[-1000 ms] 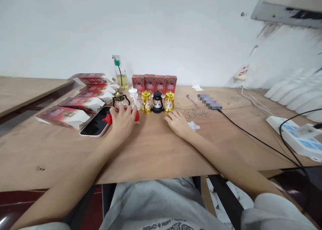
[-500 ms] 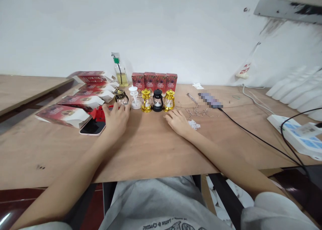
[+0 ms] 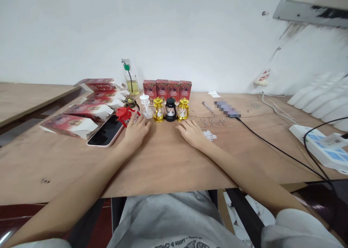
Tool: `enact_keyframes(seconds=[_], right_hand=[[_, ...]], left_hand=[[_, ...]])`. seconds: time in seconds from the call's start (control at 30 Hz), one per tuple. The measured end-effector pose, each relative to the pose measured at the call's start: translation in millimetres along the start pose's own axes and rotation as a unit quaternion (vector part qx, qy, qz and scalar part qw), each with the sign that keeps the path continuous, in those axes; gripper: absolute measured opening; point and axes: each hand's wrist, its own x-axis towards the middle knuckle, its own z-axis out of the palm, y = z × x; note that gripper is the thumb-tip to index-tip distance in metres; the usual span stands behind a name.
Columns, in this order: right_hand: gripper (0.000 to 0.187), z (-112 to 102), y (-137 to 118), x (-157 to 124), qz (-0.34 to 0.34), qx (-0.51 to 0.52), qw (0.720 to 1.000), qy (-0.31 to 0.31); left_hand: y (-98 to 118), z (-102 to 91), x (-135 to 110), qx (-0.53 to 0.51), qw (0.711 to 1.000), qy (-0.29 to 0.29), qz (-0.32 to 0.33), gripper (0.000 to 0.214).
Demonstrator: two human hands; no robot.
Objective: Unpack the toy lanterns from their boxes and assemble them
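My left hand [image 3: 136, 130] grips the base of a small red lantern [image 3: 124, 114], holding it just off the phone's far corner and in front of a dark lantern [image 3: 130, 103]. To the right stands a row of small lanterns: white [image 3: 145, 105], gold [image 3: 158, 110], black [image 3: 170, 110] and gold [image 3: 183, 109]. My right hand [image 3: 191, 131] lies flat on the wooden table [image 3: 168, 161] in front of the right gold lantern, fingers apart, holding nothing.
Closed red boxes [image 3: 167, 88] stand behind the lanterns, beside a bottle of yellow liquid [image 3: 131, 80]. Open red cartons [image 3: 87, 110] lie at the left by a phone [image 3: 106, 131]. Wire hooks [image 3: 212, 121], a black cable [image 3: 274, 148] and a power strip [image 3: 322, 148] lie right.
The red lantern lay on its side under my left hand; the hand swept it left over the phone, then brought it back and raised it. My right hand stayed put.
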Motion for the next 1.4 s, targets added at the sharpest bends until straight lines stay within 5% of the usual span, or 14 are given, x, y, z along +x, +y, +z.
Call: enact_keyframes(seconds=[0.47,0.73,0.97,1.1,1.2,1.3,1.4], right_hand=[[0.031,-2.0,-3.0,-1.9,-0.02,0.066,0.996,0.049],[0.032,-9.8,-5.1,-2.8,0.009,0.1,0.985,0.142],[0.03,-30.1,50.7,43.4,0.113,0.077,0.971,0.194],[0.038,-21.5,104.0,95.7,0.128,0.07,0.98,0.133],[0.066,-6.3,134.8,129.0,0.154,0.085,0.984,0.03],[0.09,8.5,151.1,152.0,0.193,0.114,0.971,-0.079],[0.088,17.5,155.5,165.3,0.206,0.139,0.956,-0.155]], left_hand=[[2.2,14.5,3.0,-0.068,0.995,-0.009,0.066,0.033],[-4.9,18.2,9.2,-0.065,0.997,-0.014,0.048,0.038],[-5.0,16.7,5.6,-0.071,0.995,-0.061,0.019,0.037],[5.4,15.7,3.0,-0.083,0.994,-0.072,0.022,0.039],[10.8,14.1,2.5,-0.084,0.994,-0.067,0.019,0.034],[12.5,12.3,2.3,-0.085,0.994,-0.061,0.017,0.032],[13.0,11.4,2.4,-0.078,0.995,-0.057,0.016,0.029]])
